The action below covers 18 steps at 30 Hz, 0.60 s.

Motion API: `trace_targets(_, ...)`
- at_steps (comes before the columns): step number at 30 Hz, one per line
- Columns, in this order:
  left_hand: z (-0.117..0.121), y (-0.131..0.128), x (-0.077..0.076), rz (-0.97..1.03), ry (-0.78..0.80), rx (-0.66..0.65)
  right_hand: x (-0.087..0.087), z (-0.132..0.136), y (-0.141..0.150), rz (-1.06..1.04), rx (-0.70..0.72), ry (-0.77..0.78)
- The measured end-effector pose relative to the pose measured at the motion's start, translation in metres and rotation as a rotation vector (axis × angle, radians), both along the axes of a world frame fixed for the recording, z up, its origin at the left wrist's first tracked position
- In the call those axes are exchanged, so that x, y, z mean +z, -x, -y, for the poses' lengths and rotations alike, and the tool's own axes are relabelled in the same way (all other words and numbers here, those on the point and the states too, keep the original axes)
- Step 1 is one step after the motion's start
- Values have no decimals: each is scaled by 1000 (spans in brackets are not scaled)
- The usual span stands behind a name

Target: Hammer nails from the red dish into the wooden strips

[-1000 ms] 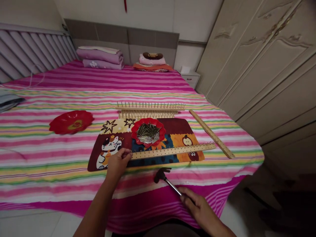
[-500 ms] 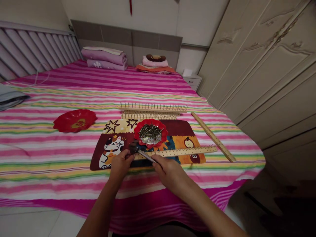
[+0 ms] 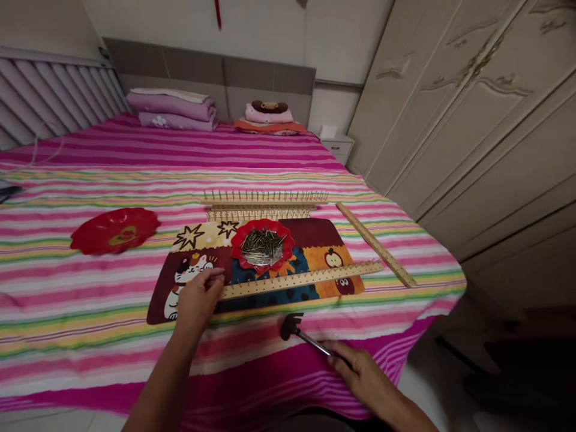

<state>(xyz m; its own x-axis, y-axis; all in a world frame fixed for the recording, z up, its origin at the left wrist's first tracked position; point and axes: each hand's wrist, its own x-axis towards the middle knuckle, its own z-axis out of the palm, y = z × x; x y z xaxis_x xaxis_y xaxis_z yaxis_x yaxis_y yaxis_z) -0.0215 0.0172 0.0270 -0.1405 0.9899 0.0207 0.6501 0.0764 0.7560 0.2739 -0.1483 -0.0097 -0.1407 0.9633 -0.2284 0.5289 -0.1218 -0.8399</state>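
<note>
Plenty of loose nails [image 3: 263, 245] left; the strip [image 3: 297, 280] on the mat [image 3: 312, 233] has others upright along most of it, the side strip [image 3: 375, 243] none I can see. My left hand [image 3: 201, 294] pinches at the first's left end, can't tell what; right hand [image 3: 360, 372] wraps the hammer [image 3: 310, 341].

Folded purple bedding [image 3: 171, 111] lies near a headboard [image 3: 189, 66] — a nightstand [image 3: 336, 147] beside a wardrobe [image 3: 445, 138].

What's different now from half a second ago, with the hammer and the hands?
The right hand swung the hammer away from the left end of the wooden strip, back toward the person and to the right. It kept hold of the hammer. The left hand stayed near that end, and the red bowl of nails stayed put.
</note>
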Motion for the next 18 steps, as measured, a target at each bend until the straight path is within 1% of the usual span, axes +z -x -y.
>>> trace_targets(2,-10,-11,10,-102,-63,-61,-15,6,-7,-16,-54,49)
trace_targets(4,-23,-28,18,-234,-102,-189,-23,9,-9,-31,-106,77)
trace_targets(6,-38,-47,22,-394,-115,-327,-26,9,-8,-58,-135,92)
trace_targets(8,-53,-64,24,-554,-66,-436,-26,7,-7,-83,-142,96)
trace_targets(9,-60,-71,24,-619,-24,-470,-26,6,-7,-91,-141,95)
trace_targets(11,-70,-82,23,-699,62,-498,-26,5,-7,-99,-142,89)
trace_targets(13,-76,-88,21,-714,106,-507,-27,5,-7,-105,-145,82)
trace_targets(18,-78,-88,17,-688,114,-565,-28,5,-6,-114,-155,98)
